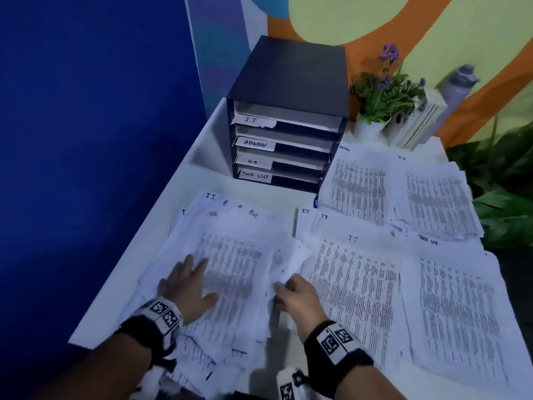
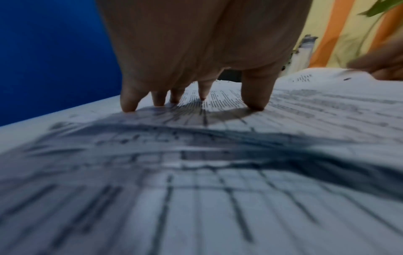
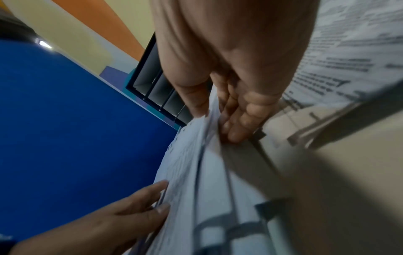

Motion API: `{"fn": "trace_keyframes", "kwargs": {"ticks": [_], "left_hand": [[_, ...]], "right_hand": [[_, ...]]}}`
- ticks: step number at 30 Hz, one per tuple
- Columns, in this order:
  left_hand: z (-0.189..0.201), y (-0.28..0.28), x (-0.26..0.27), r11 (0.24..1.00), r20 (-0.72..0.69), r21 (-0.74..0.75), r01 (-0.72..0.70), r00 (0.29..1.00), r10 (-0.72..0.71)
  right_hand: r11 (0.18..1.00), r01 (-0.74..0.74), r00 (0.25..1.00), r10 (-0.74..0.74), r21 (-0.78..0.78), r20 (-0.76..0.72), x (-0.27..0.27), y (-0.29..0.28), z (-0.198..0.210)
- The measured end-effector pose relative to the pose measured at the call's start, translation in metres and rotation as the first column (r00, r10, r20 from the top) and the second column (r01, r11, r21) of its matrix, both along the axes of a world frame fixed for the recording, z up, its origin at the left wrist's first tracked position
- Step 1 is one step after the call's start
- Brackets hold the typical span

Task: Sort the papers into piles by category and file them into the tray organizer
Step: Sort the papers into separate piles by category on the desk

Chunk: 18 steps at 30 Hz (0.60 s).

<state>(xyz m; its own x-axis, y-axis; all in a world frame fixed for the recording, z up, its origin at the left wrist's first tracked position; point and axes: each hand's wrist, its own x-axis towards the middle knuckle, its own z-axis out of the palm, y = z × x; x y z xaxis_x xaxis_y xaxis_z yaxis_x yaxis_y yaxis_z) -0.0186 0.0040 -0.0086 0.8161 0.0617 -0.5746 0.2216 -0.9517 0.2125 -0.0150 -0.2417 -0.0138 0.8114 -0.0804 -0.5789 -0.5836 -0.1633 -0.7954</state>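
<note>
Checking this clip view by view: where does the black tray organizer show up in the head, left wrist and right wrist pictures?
Head: the tray organizer stands upper centre, at the back of the table, labelled slots facing the camera.
Left wrist: not clearly in it; the left hand blocks the middle, its fingers pressing the unsorted pile.
Right wrist: its open slots show left of centre, beside the right hand.
Shared landmark: the blue wall on the left in every view.
</note>
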Motion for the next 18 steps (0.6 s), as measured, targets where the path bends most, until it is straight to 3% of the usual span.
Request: {"fn": "trace_keyframes", "kwargs": {"ticks": [3,5,7,10,15,18], "left_hand": [[0.001,-0.011,-0.015,0.972,0.063,-0.193,0.133,0.99,-0.123],[0.002,-0.012,-0.013,0.939,0.151,-0.32,0.126,0.985,-0.08],[0.0,-0.003,-0.003,0.948,0.224,-0.318,0.008,0.972,0.067],[0.001,0.022,0.016,0.951,0.261,-0.258,-0.167,0.936,0.236],[0.005,0.044,0.033,0.945,0.14,-0.22,-0.243,0.951,0.277],[0.006,0.04,0.029,0.927,0.087,-0.291,-0.235,0.959,0.271]], "right_hand": [[1.0,-0.009,1.0,0.009,-0.004,0.001,-0.007,0.013,0.011],[0.994,0.046,0.999,-0.044,-0.098,0.024,-0.007,0.011,0.018],[0.983,0.118,0.992,-0.112,-0.143,0.051,-0.005,0.005,0.027],[0.977,0.192,0.981,-0.192,-0.09,0.014,-0.001,-0.008,0.034],[0.975,0.22,0.975,-0.22,-0.009,-0.019,0.003,-0.015,0.024],[0.977,0.205,0.979,-0.205,-0.065,0.008,0.001,-0.01,0.02]]}}
